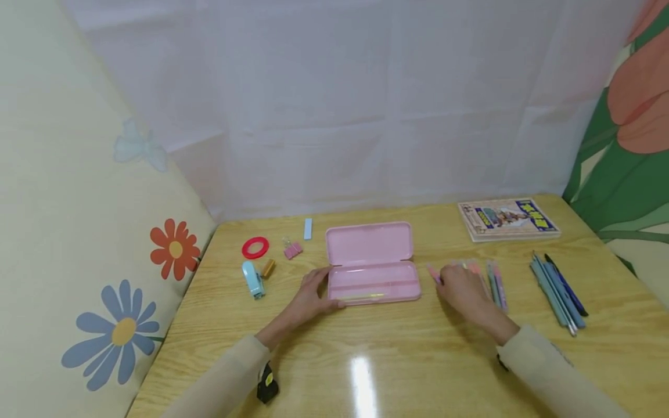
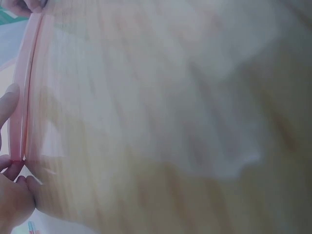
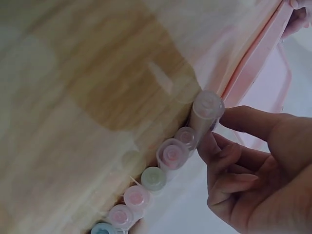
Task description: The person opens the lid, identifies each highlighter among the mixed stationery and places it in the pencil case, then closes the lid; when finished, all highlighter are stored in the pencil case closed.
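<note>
Two hands, one open pencil case

Left hand: fingers relaxed, steadying pink pencil case at table centre. Right hand: fingertips pinching nearest pastel pen from row right of case. Best lifted singly, neighbours undisturbed.

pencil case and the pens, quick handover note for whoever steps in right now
Left hand: fingers resting against the left end of the open pink pencil case, steadying it.
Right hand: on the row of pastel pens right of the case, fingertips pinching the nearest pen.
Done: case lies open, one yellowish pen seems to lie in its tray.
Left: the other pastel pens and the blue pens farther right are on the table, outside the case.
</note>
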`<move>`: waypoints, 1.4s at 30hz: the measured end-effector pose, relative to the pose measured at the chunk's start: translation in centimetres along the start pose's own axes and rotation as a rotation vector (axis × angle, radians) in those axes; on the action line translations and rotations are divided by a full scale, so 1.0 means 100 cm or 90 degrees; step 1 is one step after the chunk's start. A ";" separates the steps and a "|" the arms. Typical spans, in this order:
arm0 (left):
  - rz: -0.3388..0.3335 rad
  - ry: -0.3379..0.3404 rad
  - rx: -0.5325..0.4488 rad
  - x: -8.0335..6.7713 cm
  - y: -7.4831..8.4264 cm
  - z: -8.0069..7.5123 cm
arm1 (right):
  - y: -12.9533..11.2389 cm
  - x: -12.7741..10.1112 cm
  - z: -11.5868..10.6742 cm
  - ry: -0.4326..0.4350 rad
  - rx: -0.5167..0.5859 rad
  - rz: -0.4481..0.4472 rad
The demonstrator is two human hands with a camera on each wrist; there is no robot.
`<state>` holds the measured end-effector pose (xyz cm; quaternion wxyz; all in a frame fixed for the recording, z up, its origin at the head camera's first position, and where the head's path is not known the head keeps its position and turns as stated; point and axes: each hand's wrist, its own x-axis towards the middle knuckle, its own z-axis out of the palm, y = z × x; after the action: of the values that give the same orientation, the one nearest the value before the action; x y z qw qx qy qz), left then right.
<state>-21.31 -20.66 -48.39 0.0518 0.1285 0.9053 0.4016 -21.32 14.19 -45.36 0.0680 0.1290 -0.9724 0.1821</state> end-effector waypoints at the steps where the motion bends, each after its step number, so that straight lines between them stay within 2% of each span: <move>1: -0.001 -0.001 0.000 0.000 0.000 0.000 | 0.000 0.000 -0.001 -0.008 0.008 0.008; 4: -0.006 -0.004 0.002 -0.001 -0.001 0.001 | -0.001 0.000 -0.002 -0.008 0.020 0.018; 7: -0.005 -0.005 0.003 -0.001 -0.001 0.001 | -0.001 0.001 -0.002 0.032 0.026 0.000; 11: 0.014 0.004 -0.003 0.001 -0.002 0.001 | -0.004 0.005 -0.004 0.090 0.027 -0.046; 15: 0.025 0.013 -0.003 0.001 -0.001 0.000 | -0.014 0.010 -0.007 0.109 0.023 -0.117; 23: 0.017 0.007 0.001 0.001 0.001 -0.003 | -0.045 0.023 0.003 0.082 0.034 -0.275; 31: 0.003 -0.005 -0.006 0.000 0.002 -0.002 | -0.079 0.036 0.018 0.076 -0.054 -0.432; 34: -0.007 -0.005 -0.007 -0.001 0.002 -0.002 | -0.090 0.039 0.023 0.051 -0.070 -0.452; 38: -0.026 -0.010 -0.004 -0.002 0.003 -0.001 | -0.102 0.041 0.029 -0.004 -0.082 -0.439; 42: -0.040 -0.014 0.002 -0.002 0.003 -0.001 | -0.109 0.042 0.035 -0.021 -0.088 -0.429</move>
<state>-21.04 -20.61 -48.16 0.0741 0.1044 0.9088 0.3972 -22.68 2.13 -44.12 0.1175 0.4411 -0.8860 0.0813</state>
